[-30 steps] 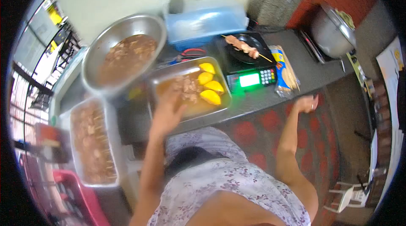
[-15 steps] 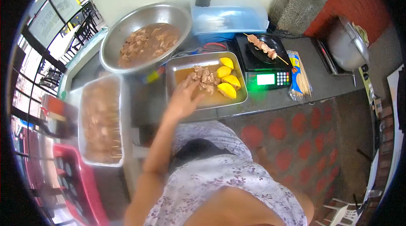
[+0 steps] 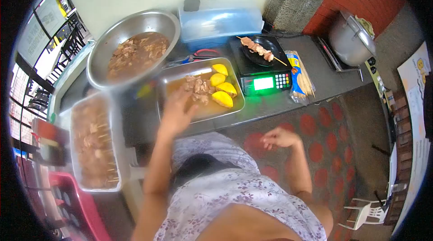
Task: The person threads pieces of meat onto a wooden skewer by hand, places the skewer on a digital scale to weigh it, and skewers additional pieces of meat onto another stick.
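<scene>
My left hand (image 3: 177, 114), somewhat blurred, reaches over the near left part of a metal tray (image 3: 239, 105), its fingers stretched and apart beside pieces of raw meat (image 3: 198, 88). Brown liquid lies under the meat. Several yellow fruit pieces (image 3: 222, 99) sit along the tray's right side. My right hand (image 3: 282, 138) hangs in front of the counter, above the floor, touching nothing. Its fingers are loosely bent and apart, with nothing visible in them. A meat skewer (image 3: 259, 49) lies across a black plate (image 3: 273, 43) on a scale (image 3: 266, 83) with a lit green display.
A large metal basin (image 3: 97, 60) of meat in liquid stands behind the tray. At left is a white container (image 3: 118, 169) of skewered meat. A blue lidded box (image 3: 221, 20), red-handled scissors (image 3: 205, 53), packed bamboo sticks (image 3: 301, 76) and a metal pot (image 3: 354, 40) are on the counter.
My right hand has come into view at the front of the counter. My left hand has drawn back slightly from the meat. The whole view has shifted, so the counter appears further left.
</scene>
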A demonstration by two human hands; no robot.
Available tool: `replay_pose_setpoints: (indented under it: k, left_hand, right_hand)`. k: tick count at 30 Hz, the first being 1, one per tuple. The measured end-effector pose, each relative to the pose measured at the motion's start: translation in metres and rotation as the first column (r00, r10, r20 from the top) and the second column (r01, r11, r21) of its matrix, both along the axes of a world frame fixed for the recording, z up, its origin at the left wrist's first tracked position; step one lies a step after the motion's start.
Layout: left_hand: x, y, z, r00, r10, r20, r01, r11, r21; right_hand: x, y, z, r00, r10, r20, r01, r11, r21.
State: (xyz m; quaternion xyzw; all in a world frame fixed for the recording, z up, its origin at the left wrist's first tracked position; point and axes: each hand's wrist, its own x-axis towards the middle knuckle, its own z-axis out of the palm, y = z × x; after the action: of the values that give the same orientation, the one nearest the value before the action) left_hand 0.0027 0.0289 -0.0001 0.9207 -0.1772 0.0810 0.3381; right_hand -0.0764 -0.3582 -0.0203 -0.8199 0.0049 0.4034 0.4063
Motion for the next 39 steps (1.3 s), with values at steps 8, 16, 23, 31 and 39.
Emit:
replay_pose_setpoints:
  k: [8,16,23,31,39]
  left_hand:
    - [-0.003,-0.001,0.006,0.998,0.055,0.031,-0.057,0.996,0.069]
    - [-0.002,-0.002,0.001,0.980,0.125,0.157,-0.136,0.989,0.064]
    - [0.018,-0.032,0.021,0.928,-0.259,-0.269,-0.010,0.703,-0.711]
    - [0.015,-0.029,0.046,0.858,-0.436,-0.270,-0.128,0.328,-0.936]
    - [0.006,-0.011,0.052,0.875,-0.406,-0.263,-0.090,0.397,-0.913]
  right_hand:
    - [0.127,-0.003,0.085,0.071,0.232,0.970,0.484,0.843,-0.237]
    - [0.162,-0.010,0.084,0.245,0.180,0.953,0.538,0.792,-0.288]
    - [0.089,0.077,0.095,0.213,-0.298,0.931,0.394,0.898,0.197]
    - [0.048,0.216,0.053,0.353,-0.601,0.717,0.206,0.798,0.567]
    - [0.045,0.237,0.066,0.721,-0.492,0.488,0.090,0.765,0.637]
